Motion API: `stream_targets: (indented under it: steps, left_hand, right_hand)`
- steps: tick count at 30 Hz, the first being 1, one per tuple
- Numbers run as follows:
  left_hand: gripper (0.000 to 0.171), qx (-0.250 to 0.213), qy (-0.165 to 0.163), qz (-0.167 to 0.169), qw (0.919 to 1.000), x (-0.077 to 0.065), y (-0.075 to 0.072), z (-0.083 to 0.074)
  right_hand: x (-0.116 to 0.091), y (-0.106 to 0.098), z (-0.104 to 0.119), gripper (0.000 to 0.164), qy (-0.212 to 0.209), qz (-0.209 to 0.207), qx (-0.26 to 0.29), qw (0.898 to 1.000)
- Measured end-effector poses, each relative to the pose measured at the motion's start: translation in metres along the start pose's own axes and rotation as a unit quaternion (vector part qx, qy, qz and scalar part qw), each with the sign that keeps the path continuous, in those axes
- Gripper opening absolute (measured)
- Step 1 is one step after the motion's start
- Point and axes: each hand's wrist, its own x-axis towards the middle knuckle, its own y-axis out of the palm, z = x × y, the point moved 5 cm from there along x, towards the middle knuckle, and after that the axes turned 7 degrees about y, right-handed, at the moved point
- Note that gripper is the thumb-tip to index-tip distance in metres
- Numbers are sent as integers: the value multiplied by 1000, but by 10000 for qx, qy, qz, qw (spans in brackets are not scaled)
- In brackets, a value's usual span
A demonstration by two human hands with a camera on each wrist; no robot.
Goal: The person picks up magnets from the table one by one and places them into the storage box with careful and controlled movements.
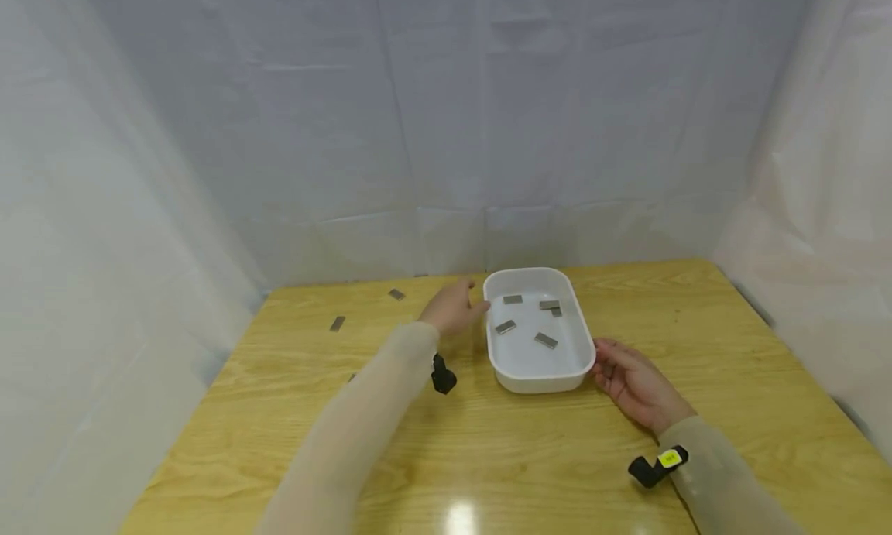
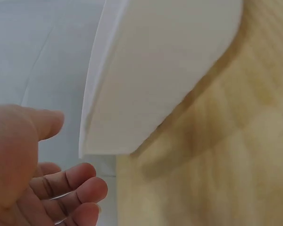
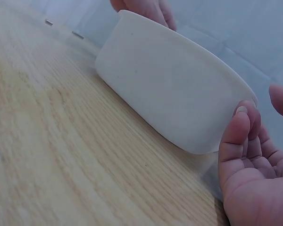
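A white plastic tray [image 1: 540, 385] with rounded corners stands on the wooden table, several small grey metal rectangular pieces [image 1: 547, 340] lying inside it. My left hand [image 1: 454, 309] is at the tray's far left side, thumb near the rim. In the left wrist view its fingers [image 2: 87, 190] are relaxed and hold nothing, a gap showing between them and the tray wall [image 2: 146, 84]. At the near right corner is my right hand [image 1: 637, 384]. Its fingertips [image 3: 240, 125] touch the outer wall under the rim, while the thumb stays apart in the right wrist view.
Two more grey pieces lie on the table left of the tray, one toward the back [image 1: 396, 294] and one farther left [image 1: 337, 324]. Another piece [image 1: 352, 377] is partly hidden by the left sleeve. Pale sheeting [image 1: 446, 132] hangs behind the table and at both sides.
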Motion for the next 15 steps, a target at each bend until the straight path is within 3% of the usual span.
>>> stream_targets:
  steps: [6, 15]
  left_hand:
    - [70, -999, -52, -291, 9946, -22, 19, 0]
    - [52, -2173, -103, -813, 9727, -42, 39, -9]
  right_hand:
    - [-1, -1, 4, 45, -309, -510, -367, 9975]
    - [0, 4, 6, 59, -725, -581, -457, 9946]
